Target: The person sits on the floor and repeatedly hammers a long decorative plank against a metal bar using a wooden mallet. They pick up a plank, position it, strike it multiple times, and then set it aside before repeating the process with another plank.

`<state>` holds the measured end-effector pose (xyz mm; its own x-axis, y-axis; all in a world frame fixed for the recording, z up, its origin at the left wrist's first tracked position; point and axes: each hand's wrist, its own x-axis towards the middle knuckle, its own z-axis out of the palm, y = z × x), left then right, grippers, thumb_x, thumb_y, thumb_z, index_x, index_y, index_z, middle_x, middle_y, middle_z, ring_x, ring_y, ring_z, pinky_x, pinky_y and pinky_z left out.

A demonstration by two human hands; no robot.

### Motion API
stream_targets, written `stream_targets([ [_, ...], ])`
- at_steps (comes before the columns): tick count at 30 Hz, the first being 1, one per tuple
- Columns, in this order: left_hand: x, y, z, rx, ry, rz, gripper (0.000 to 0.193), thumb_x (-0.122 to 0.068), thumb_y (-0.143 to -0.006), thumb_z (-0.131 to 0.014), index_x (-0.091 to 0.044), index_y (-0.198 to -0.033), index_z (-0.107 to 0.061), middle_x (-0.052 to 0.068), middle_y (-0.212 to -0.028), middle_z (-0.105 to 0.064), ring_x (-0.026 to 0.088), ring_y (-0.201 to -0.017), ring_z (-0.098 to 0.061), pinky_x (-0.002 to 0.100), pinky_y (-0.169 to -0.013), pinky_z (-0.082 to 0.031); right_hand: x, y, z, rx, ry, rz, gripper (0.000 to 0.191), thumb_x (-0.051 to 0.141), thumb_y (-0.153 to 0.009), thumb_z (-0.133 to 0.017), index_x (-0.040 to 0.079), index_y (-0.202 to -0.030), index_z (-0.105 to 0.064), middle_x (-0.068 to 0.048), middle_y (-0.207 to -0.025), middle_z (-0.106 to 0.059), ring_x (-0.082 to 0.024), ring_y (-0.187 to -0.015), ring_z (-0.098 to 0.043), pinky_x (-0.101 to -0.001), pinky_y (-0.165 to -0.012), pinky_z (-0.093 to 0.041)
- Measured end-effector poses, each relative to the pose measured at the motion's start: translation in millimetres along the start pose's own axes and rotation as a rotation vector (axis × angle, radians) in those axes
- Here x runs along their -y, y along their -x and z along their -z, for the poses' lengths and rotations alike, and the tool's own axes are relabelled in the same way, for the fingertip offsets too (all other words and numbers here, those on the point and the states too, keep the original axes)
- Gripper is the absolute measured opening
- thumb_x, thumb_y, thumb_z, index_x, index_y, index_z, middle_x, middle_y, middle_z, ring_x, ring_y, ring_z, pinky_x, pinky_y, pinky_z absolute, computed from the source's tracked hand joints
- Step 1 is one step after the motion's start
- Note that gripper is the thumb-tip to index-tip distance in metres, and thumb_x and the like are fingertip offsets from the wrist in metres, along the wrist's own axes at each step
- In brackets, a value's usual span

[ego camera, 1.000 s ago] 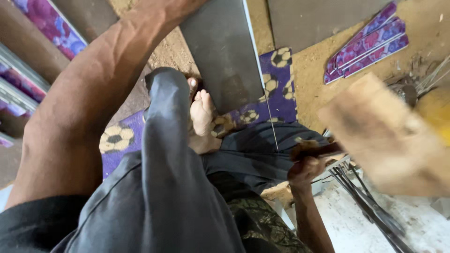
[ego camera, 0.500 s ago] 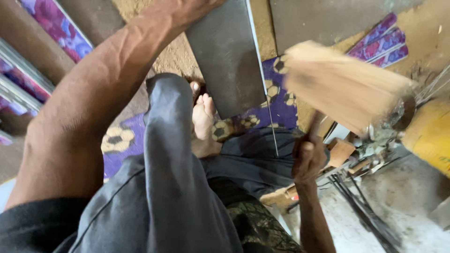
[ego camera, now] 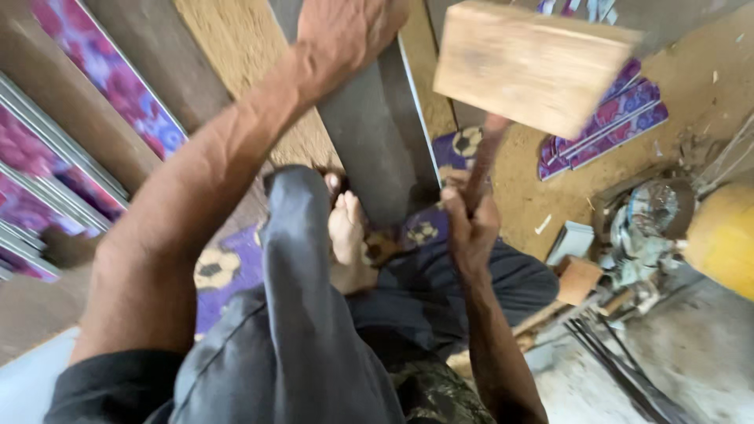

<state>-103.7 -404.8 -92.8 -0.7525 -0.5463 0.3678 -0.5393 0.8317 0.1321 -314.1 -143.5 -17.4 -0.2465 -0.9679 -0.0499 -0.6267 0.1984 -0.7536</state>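
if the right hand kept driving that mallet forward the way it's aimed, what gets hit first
Probably the grey panel that the left hand steadies; the mallet in the right hand hangs just beside its edge, though depth is unclear.

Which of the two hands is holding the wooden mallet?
The right hand, fingers wrapped round the wooden mallet handle; the left hand rests atop the grey panel.
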Motion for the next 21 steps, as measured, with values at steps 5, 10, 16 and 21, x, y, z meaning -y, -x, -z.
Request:
stream_targets([
  [5,-46,-16,-5,-0.324,-0.236,0.085,0.025,-0.023,-0.095,-0.058,0.000,-0.089,-0.067,0.016,-0.077,-0.061,0.027,-0.059,-0.059,0.042,-0.049,-0.051,3,-1,-21,-0.091,0.049,-0.064,0.031,0.021,-0.099,-0.070,-0.001,-0.120,-0.068,-0.012,-0.097,-0.071,-0.019,-0.089,-0.067,-0.0332,-0.082,-0.053],
  [10,-132,-30,-19,0.403,0.290,-0.201,0.021,-0.026,-0.086,-0.065,-0.010,-0.078,-0.077,0.010,-0.080,-0.075,0.027,-0.076,-0.073,0.046,-0.065,-0.054,5,3,-20,-0.116,0.121,-0.069,0.036,0.027,-0.097,-0.069,-0.001,-0.119,-0.067,-0.013,-0.090,-0.069,-0.020,-0.082,-0.065,-0.0336,-0.078,-0.052],
  [16,-140,-34,-11,0.614,0.203,-0.205,0.020,-0.024,-0.089,-0.064,-0.011,-0.083,-0.078,0.007,-0.085,-0.076,0.027,-0.080,-0.075,0.044,-0.063,-0.055,16,-5,12,-0.122,0.005,0.050,0.033,0.031,-0.101,-0.064,0.001,-0.114,-0.068,-0.010,-0.100,-0.072,-0.017,-0.082,-0.067,-0.0323,-0.075,-0.053],
  [21,-137,-34,-4,0.556,0.201,-0.231,0.019,-0.022,-0.091,-0.063,-0.013,-0.086,-0.079,0.007,-0.089,-0.077,0.028,-0.083,-0.074,0.043,-0.063,-0.056,10,-14,49,-0.090,-0.442,0.251,0.035,0.039,-0.110,-0.055,0.007,-0.122,-0.057,0.000,-0.083,-0.061,-0.006,-0.067,-0.056,-0.0218,-0.062,-0.044],
])
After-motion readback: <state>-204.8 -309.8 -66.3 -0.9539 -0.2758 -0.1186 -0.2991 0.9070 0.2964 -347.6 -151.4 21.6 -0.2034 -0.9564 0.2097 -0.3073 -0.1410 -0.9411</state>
